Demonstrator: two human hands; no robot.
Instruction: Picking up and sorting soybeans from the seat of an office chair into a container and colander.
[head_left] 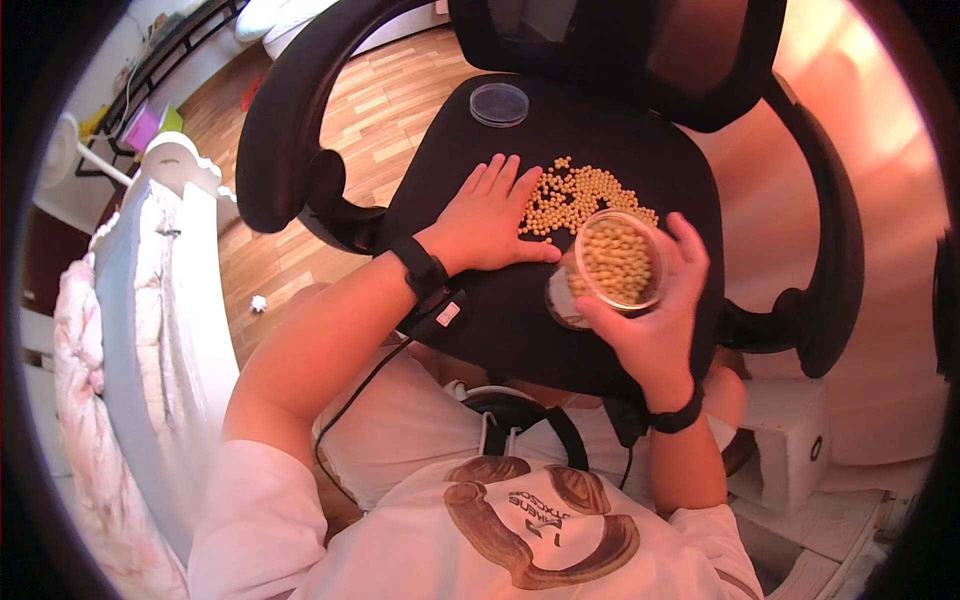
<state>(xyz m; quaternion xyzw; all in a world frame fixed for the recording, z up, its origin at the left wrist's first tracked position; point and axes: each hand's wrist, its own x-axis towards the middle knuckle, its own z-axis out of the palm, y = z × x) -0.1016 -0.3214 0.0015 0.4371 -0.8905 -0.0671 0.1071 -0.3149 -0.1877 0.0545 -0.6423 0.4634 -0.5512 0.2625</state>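
A loose patch of soybeans [575,195] lies on the black seat of an office chair [470,315]. My left hand [487,222] rests flat on the seat at the left edge of the patch, fingers spread and holding nothing. In my right hand [665,310] is a clear plastic jar [567,300], gripped around its side with the thumb in front. The jar is tilted, its round mouth facing up toward me, and many soybeans show inside it. A clear round lid [499,104] lies flat on the seat, farther back and to the left.
The chair's black armrests [275,150] [825,230] curve up on both sides, and its backrest [620,50] stands at the far end. A bed with a white frame [205,290] is at the left. Wooden floor [265,260] shows between bed and chair.
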